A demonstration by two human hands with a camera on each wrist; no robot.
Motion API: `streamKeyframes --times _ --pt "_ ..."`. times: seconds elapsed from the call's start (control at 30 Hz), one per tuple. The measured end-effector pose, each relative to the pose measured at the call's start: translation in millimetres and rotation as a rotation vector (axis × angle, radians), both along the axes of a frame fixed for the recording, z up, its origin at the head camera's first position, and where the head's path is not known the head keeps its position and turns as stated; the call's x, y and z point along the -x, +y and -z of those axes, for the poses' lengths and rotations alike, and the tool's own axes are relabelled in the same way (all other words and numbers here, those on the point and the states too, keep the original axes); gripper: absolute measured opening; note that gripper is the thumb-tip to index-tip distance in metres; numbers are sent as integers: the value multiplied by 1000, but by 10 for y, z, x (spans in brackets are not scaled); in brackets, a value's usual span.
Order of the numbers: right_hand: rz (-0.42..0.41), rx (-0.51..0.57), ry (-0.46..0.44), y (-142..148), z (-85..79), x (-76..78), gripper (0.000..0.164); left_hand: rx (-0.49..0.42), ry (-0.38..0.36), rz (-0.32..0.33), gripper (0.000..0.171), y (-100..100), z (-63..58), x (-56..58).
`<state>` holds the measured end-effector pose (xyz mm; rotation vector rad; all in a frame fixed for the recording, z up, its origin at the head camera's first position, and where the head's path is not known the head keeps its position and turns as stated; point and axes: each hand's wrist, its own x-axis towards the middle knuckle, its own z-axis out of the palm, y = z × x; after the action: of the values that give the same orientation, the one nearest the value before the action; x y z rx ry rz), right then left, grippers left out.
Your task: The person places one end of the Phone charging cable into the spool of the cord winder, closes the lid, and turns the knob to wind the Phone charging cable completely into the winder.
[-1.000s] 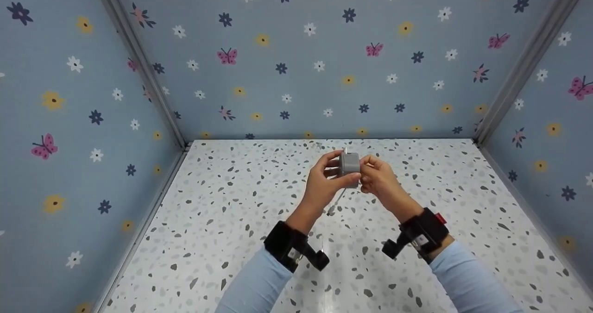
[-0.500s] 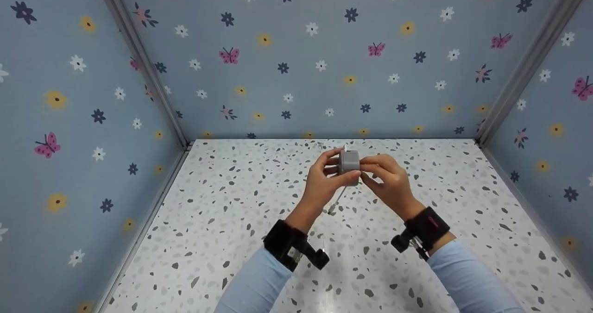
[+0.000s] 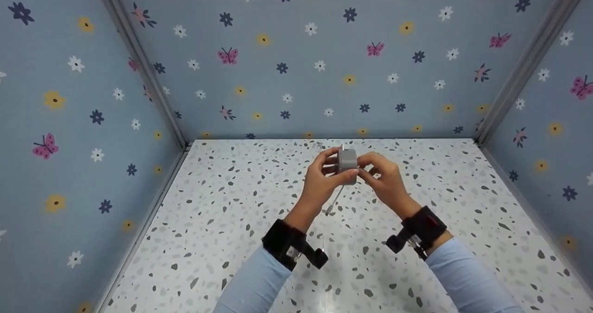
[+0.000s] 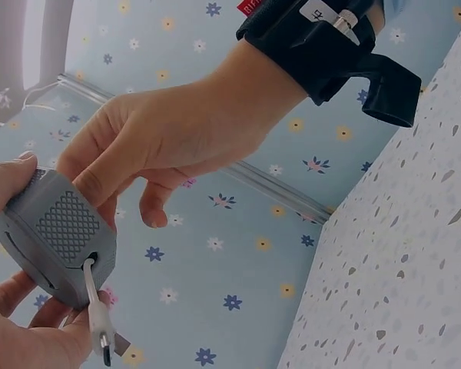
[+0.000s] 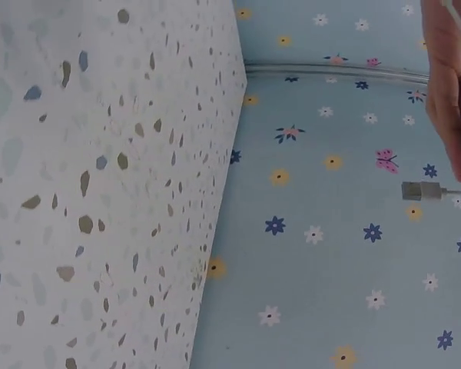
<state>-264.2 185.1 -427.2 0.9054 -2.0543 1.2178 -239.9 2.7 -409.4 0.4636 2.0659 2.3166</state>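
A grey cable winder (image 3: 347, 159) with a ribbed, box-like body is held above the table by my left hand (image 3: 319, 183), thumb on the near side and fingers behind. My right hand (image 3: 387, 178) has its thumb and forefinger at the winder's right side; its curled fingers seem to pinch a part there, but the contact is hidden. From a hole in the winder, a white cable (image 4: 97, 319) with a small metal plug hangs down. A flat metal USB plug (image 5: 421, 190) sticks out at the opposite end, in the right wrist view.
Below the hands lies a white speckled tabletop (image 3: 241, 248). Blue flowered panels (image 3: 305, 86) enclose it at the back and both sides, with grey metal strips (image 3: 143, 67) at the corners. Black camera straps (image 3: 285, 243) circle both wrists.
My right hand has turned at the wrist and shifted its fingers along the winder's right side. My left hand keeps holding the winder, nearly still.
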Motion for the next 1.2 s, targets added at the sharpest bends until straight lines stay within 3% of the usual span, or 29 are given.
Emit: streamKeyframes --times 0.17,0.27,0.37,0.47,0.6,0.77,0.93,1.0,1.07,1.13,1.2 --pt "-150 272 -529 -67 -90 -86 3 18 -15 -14 64 18 14 -15" --pt "-211 453 -767 -113 -153 -121 2 25 -29 -16 64 29 14 -24" --pt "-222 550 -910 -139 -192 -131 5 29 -28 -21 64 30 18 -22" --pt "-206 565 -930 -129 -193 -128 8 27 -20 -30 64 22 20 -16" --pt "-211 489 -796 -72 -158 -136 9 13 -12 -34 64 5 2 -17" --pt "-162 255 -475 0 -78 -117 15 5 -4 -24 63 -6 -12 -25" --pt "-57 29 37 30 15 -47 16 -1 -11 -7 64 1 -5 -22" --pt "-13 -47 263 41 37 -6 9 -6 -13 -3 65 1 5 -21" --pt "27 -104 424 54 49 28 4 -7 -17 4 66 -3 14 -24" --pt "52 -142 506 69 59 49 12 -2 -14 3 67 -6 19 -29" --pt "61 -163 500 77 64 49 13 0 -19 7 67 -10 24 -32"
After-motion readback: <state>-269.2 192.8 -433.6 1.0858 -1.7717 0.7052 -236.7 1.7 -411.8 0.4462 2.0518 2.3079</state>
